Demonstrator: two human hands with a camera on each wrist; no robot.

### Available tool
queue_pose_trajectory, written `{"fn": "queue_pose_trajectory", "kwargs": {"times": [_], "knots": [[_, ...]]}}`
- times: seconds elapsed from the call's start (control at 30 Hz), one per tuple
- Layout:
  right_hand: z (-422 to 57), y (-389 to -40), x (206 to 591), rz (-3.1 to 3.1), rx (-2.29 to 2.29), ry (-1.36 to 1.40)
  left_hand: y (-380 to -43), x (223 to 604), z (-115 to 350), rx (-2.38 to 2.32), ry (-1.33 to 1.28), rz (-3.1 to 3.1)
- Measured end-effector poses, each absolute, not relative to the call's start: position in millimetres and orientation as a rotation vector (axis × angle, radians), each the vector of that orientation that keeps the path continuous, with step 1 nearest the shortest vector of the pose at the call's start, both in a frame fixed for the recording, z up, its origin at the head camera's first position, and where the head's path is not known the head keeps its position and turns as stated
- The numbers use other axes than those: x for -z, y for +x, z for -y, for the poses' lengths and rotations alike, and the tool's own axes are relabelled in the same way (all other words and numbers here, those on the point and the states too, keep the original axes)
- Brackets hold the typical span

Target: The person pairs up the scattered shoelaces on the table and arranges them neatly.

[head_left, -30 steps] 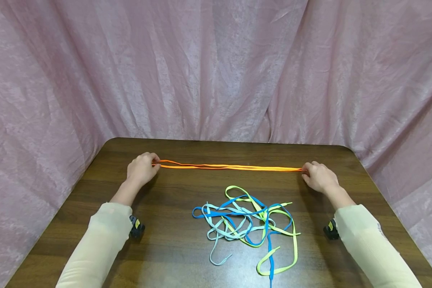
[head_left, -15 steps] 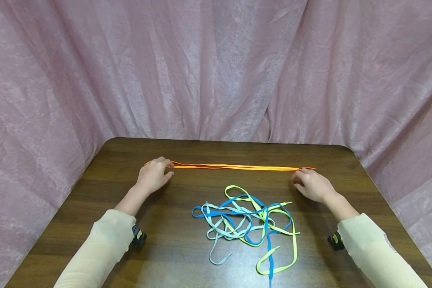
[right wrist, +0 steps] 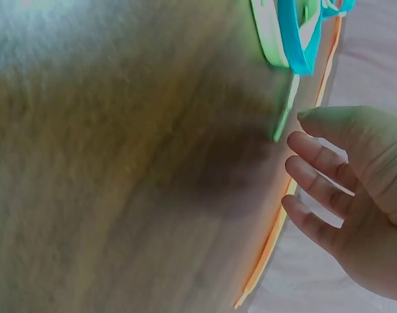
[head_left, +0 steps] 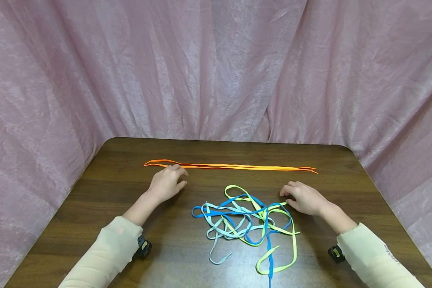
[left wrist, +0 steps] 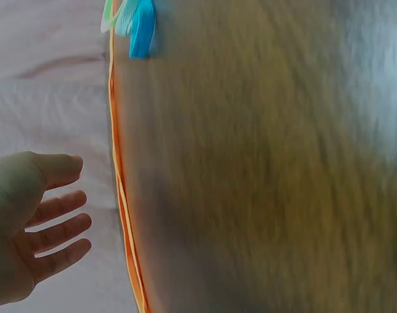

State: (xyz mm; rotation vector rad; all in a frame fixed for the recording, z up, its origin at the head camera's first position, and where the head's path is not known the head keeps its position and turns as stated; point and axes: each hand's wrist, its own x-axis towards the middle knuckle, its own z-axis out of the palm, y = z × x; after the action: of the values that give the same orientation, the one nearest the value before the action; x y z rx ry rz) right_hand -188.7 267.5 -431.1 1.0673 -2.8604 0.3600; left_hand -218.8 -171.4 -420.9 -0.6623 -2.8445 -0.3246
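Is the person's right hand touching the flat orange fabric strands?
Apart. The head view shows a strip of brown wood-grain tabletop between the right hand and the flat orange fabric strands lying beyond it.

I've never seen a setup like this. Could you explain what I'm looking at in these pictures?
There's no robot here: these are a person's own bare left hand and right hand, reaching out of pale sleeves.

The widest picture comes from a camera worn on the head, looking forward and down. The other two come from cameras on the wrists, one each, so the same table appears turned sideways.

On the brown wooden table, orange strands lie stretched nearly straight across the far side. Nearer the person are tangled laces in yellow-green, blue and pale blue. Behind hangs a pink curtain.

Neither hand holds anything: the wrist pictures show relaxed, empty fingers.
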Motion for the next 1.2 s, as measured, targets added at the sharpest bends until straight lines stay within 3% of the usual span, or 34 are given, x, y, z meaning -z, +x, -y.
{"fn": "queue_pose_trajectory", "kwargs": {"times": [0.5,1.2], "knots": [[-256.1,-186.5,442.3,2.794,-0.319,1.121,-206.1,427.5,141.2,0.332,-0.805,2.794],[-255.2,-198.9,407.3,2.532,-0.339,1.106,-191.6,421.6,94.4,0.35,-1.031,2.656]]}}
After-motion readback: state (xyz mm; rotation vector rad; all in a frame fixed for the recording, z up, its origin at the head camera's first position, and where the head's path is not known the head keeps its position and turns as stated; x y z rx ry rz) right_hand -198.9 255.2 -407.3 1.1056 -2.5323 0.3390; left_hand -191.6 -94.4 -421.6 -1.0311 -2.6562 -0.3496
